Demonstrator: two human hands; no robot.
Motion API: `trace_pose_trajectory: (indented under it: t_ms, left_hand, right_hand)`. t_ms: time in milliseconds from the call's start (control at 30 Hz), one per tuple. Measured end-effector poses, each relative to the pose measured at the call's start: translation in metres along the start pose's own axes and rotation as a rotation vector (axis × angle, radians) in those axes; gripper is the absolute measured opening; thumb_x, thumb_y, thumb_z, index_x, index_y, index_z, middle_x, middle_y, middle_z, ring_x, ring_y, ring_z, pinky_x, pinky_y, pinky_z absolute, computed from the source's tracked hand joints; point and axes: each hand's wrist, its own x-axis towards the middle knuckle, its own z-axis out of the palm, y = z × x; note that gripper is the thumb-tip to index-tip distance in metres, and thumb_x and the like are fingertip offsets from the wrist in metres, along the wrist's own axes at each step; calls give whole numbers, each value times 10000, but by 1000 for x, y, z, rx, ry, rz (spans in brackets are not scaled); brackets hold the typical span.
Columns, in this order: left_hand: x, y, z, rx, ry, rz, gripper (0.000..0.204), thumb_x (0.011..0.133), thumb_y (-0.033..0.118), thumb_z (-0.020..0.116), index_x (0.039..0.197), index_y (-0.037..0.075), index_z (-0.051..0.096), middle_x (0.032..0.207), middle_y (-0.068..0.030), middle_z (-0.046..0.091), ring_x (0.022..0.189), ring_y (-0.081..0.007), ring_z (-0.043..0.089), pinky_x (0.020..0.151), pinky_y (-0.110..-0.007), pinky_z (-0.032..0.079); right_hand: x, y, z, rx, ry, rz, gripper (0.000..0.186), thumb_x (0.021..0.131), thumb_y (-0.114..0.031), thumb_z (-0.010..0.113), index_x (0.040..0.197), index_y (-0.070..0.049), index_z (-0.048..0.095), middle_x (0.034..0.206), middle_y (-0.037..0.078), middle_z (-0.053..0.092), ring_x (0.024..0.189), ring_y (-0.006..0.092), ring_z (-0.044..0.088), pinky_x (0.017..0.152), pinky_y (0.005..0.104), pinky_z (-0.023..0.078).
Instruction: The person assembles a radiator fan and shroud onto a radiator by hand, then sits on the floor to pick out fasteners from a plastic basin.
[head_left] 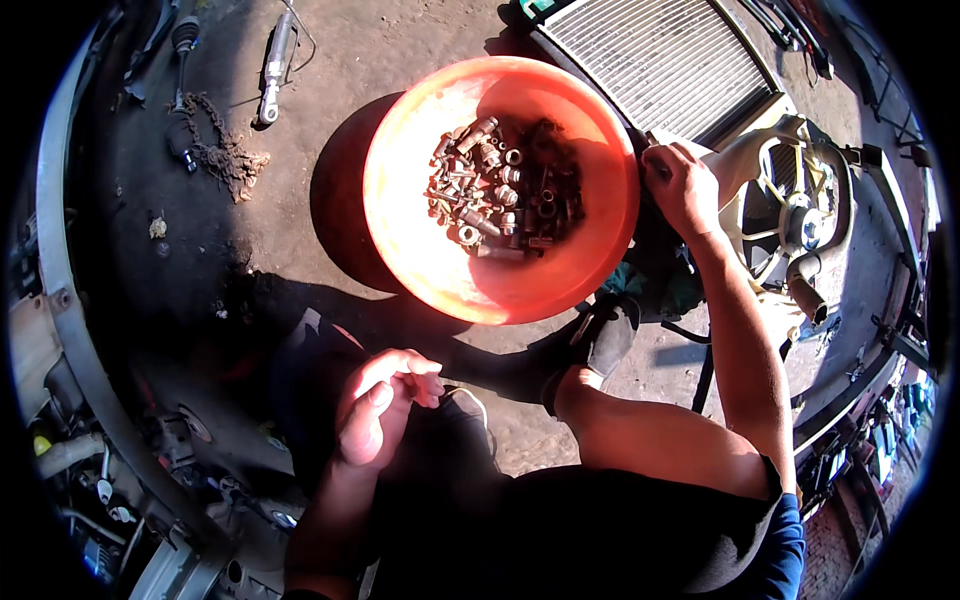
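An orange plastic basin [405,230] holds several dark metal sockets, nuts and fittings [490,185]. My left hand [388,405] is below the basin at lower centre, its fingers loosely curved and apart, with nothing seen in it. My right hand [682,190] is curled just outside the basin's right rim, beside the corner of a cream fan shroud [740,185]; what its fingers grip is hidden.
A radiator [650,60] lies at upper right, the fan [800,225] beside it. A ratchet tool [275,70], a shaft [183,45] and a chain [215,145] lie on the stained floor at upper left. Metal frame rails [65,300] curve along both sides. My legs fill the lower middle.
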Motion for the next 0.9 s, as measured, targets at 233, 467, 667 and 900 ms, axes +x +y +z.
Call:
trace_pose_trajectory:
  t_ms: [233, 467, 667, 900]
  left_hand:
    - [2, 0, 0, -2, -21, 12, 593, 1017, 483, 547, 1222, -63, 656, 994, -160, 645, 913, -230, 598, 826, -340, 472]
    - [-4, -3, -6, -65, -29, 20, 557, 1024, 388, 537, 1289, -90, 645, 1087, -161, 674, 945, -212, 629, 894, -346, 499]
    - [-5, -2, -4, -44, -5, 22, 521, 1041, 431, 546, 1245, -39, 641, 1075, -172, 658, 967, -247, 622, 848, -360, 490]
    - [-5, -2, -6, -34, -17, 41, 516, 1045, 426, 543, 1244, -39, 644, 1087, -179, 663, 945, -251, 628, 842, -361, 492]
  right_hand:
    - [1, 3, -1, -5, 1, 24, 197, 944, -299, 731, 1009, -117, 768, 1005, 96, 745, 962, 336, 728, 851, 444, 578]
    - [1, -11, -5, 20, 65, 72, 221, 951, -304, 752, 985, -86, 755, 1012, 119, 726, 910, 369, 725, 799, 441, 577]
    - [5, 2, -6, -43, -45, 113, 188, 944, -285, 754, 1042, -126, 774, 1072, 82, 743, 983, 307, 747, 847, 409, 582]
    - [5, -2, -10, 150, -12, 78, 172, 909, -207, 790, 1022, -77, 784, 961, 111, 728, 912, 312, 731, 822, 391, 571]
